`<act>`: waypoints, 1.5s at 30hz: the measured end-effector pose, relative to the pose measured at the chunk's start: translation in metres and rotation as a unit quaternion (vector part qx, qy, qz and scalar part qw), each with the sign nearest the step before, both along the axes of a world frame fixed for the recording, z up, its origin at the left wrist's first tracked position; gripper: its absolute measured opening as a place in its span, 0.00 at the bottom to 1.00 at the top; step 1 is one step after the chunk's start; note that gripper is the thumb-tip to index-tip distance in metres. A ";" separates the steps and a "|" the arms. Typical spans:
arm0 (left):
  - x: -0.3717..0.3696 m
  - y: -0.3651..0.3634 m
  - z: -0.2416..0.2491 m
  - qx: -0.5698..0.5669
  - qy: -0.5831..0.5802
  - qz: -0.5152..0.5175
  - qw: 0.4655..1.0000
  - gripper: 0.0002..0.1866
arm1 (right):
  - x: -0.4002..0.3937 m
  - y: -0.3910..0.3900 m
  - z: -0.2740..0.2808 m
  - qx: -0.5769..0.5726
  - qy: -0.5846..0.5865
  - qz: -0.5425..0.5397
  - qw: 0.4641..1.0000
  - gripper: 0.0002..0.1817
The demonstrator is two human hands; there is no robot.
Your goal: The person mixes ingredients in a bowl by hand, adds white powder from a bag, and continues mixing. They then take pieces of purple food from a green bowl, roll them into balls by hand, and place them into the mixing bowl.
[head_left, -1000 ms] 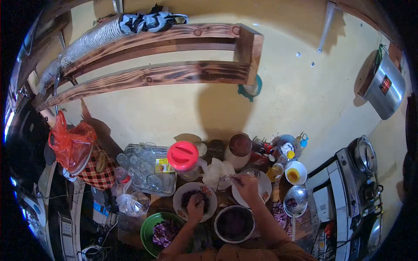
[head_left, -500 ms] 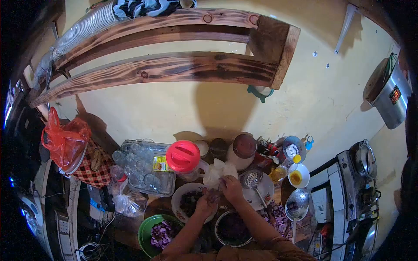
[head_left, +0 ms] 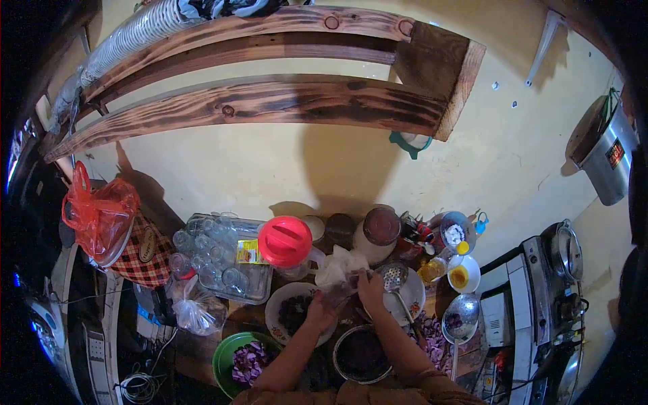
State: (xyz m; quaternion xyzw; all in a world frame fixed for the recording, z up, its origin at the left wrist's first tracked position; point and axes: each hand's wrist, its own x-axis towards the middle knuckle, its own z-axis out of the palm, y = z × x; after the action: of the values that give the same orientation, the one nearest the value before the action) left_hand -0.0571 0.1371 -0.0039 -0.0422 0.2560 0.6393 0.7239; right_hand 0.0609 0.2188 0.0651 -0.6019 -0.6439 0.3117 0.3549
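Observation:
A small clear plastic bag stretches between my two hands, above the table. My left hand grips its near left side, over the edge of a white bowl with dark purple pieces in it. My right hand has its fingers closed on the bag's right side. Just behind the hands is a crumpled whitish plastic bag. Under my right forearm stands a round pot with dark purple contents. To the left, a green basin holds chopped purple pieces.
A tray of glasses and a red-lidded jug stand at the back left. A skimmer lies on a plate right of my hands; a ladle is further right. A wooden shelf juts out above.
My hands have moved slightly apart, and the clear plastic bag now shows spread between them. The camera view has shifted a little.

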 end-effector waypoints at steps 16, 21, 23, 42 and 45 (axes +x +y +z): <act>0.016 0.034 -0.001 0.064 0.004 0.032 0.997 0.25 | 0.015 0.007 -0.001 -0.038 -0.053 -0.046 0.997 0.15; 0.014 0.034 -0.006 0.071 -0.026 0.031 0.997 0.24 | 0.034 0.016 -0.063 -0.045 0.093 -0.035 0.994 0.16; 0.013 0.034 -0.006 0.046 -0.017 0.017 0.999 0.24 | 0.043 0.017 -0.080 -0.070 0.116 -0.054 0.989 0.16; 0.046 -0.064 0.064 0.027 0.094 -0.091 0.991 0.23 | 0.147 -0.157 0.052 -0.072 0.146 -0.025 0.986 0.16; 0.056 -0.087 0.062 0.015 0.200 -0.094 0.975 0.21 | 0.164 -0.182 0.025 -0.013 0.059 0.023 0.998 0.13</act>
State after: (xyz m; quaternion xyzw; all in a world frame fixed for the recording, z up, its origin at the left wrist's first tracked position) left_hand -0.0011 0.0502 0.0581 0.1218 0.3890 0.5679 0.7150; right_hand 0.2252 0.0367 0.0897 -0.5719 -0.6316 0.3634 0.3768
